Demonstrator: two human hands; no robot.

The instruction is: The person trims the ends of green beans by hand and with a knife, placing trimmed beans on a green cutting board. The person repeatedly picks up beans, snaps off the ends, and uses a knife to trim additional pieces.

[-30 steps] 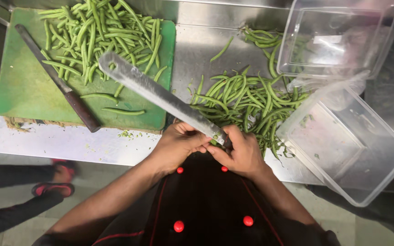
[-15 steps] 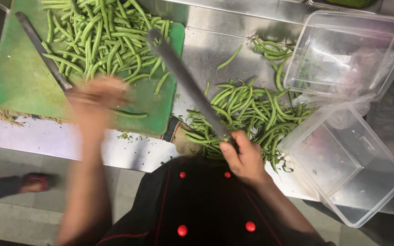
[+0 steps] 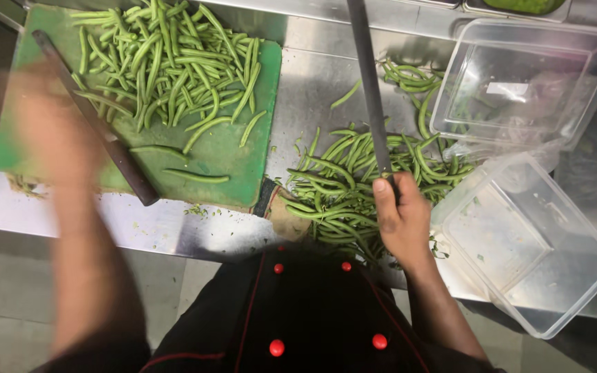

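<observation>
Steel worktop (image 3: 326,76), kitchen station, viewed from above; items listed left to right.

Left hand (image 3: 50,131): left of frame, over the board's left edge, heavily blurred. Whether it is open or closed on anything cannot be told.

Green cutting board (image 3: 233,155): upper left of frame. Carries a spread heap of green beans (image 3: 160,62), whole and long, with a few loose ones lower down. No short cut pieces show among them, so chopping appears not yet begun on this lot. Fine green scraps lie just below the board's lower edge.

Second knife (image 3: 98,124): dark, lying diagonally on the board, untouched.

Loose bean pile (image 3: 354,179): centre of frame, on the bare steel, just right of the board; also whole.

Long knife (image 3: 371,90): centre, blade pointing to the top of frame above the loose pile.

Right hand (image 3: 402,221): lower centre right, fingers wrapped firmly round the long knife's handle.

Two clear plastic tubs: one at upper right (image 3: 526,83), one at lower right (image 3: 526,249), both holding no beans, only specks. Filling looks wholly outstanding.
</observation>
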